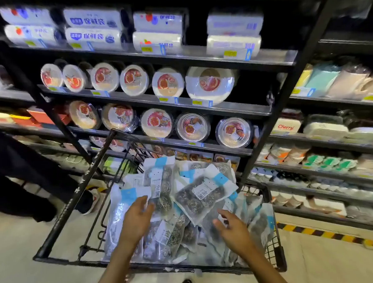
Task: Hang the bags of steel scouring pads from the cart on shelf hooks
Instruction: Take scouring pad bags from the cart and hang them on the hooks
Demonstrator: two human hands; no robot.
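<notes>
At the far left stands another person (20, 171) in dark clothes, one sneaker (88, 203) on the pale floor (18, 247). Just beside them the black handle bar (82, 190) of the shopping cart (275, 245) runs diagonally down toward the lower left. The cart's wire basket is heaped to its rim with bags of steel scouring pads (197, 197). They are clear pouches with blue-and-white header cards and white labels, several coiled pads showing through each, and they lie flat and overlapping at all angles.

The left hand (137, 217) reaches in over the left side of the heap. Its fingers (141, 201) are straight and relaxed, lying at the edge of one bag and gripping nothing. Whether they touch the bag cannot be told. To the right, one bag lies diagonally on top of the pile. The right hand (231, 227) hovers above the bags beside it, its fingers (223, 214) spread and loosely bent, holding nothing.

Behind the cart rises a black shelving unit (286, 88). Its top shelf carries rolls of food bags (93, 27) stacked two high. The next two shelves hold wrapped stacks of round disposable bowls (167, 81), standing on edge in rows. Further right, neighbouring shelves hold paper cups (329, 163) and boxes, with yellow-and-black hazard tape (315, 232) on the floor below.
</notes>
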